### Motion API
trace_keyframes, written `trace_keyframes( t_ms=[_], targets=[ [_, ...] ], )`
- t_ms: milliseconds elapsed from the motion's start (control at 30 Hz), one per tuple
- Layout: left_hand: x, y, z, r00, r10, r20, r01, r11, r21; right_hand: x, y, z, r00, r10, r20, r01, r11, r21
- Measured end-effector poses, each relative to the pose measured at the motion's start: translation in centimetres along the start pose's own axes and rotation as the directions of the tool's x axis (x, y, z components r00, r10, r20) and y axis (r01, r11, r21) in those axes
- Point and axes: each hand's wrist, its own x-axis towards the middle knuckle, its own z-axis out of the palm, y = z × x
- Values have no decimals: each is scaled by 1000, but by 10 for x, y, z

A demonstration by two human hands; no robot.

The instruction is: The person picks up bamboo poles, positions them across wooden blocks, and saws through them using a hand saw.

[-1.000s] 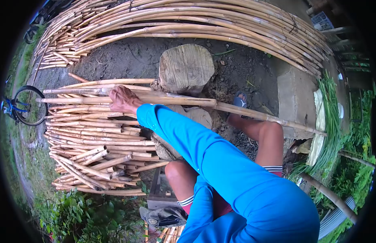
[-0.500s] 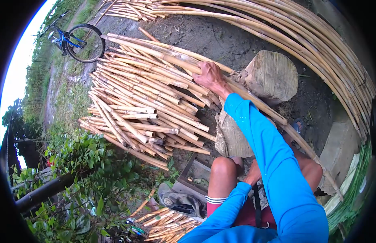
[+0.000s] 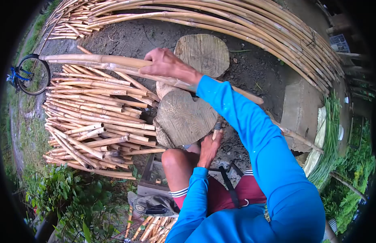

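My right hand (image 3: 165,64) is closed around long pale bamboo poles (image 3: 103,60), which stretch from the far left past the stumps. My left hand (image 3: 209,149) is near my knees, wrapped around the wooden handle (image 3: 216,131) of a tool with a dark collar. The rest of that tool is hidden, so its kind does not show. Between my hands is a cut wood stump (image 3: 186,117), and a second stump (image 3: 204,54) stands just beyond it. The right sleeve covers part of the poles.
Cut bamboo pieces (image 3: 94,115) are piled left of the stumps. Long bamboo poles (image 3: 236,30) curve along the far side. A bicycle wheel (image 3: 33,74) stands at the far left. A concrete block (image 3: 300,113) and green strands (image 3: 327,141) lie right.
The view has turned to the right. My left hand has moved forward from my lap, and the tool handle now shows in it. My right hand still grips the bamboo poles.
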Motion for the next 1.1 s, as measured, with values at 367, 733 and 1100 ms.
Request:
trace_keyframes(
  t_ms=[367,733,1100],
  targets=[
    [5,-8,12,987,95,-128,-94,995,11,-239,8,-231,943,321,-86,-332,894,-301],
    [14,-21,14,974,138,-181,-133,990,42,-431,87,-277,818,382,-429,-566,667,-485],
    [15,-16,24,977,110,-180,-113,994,-8,-641,145,-382,678,296,-673,-733,328,-595]
  ],
)
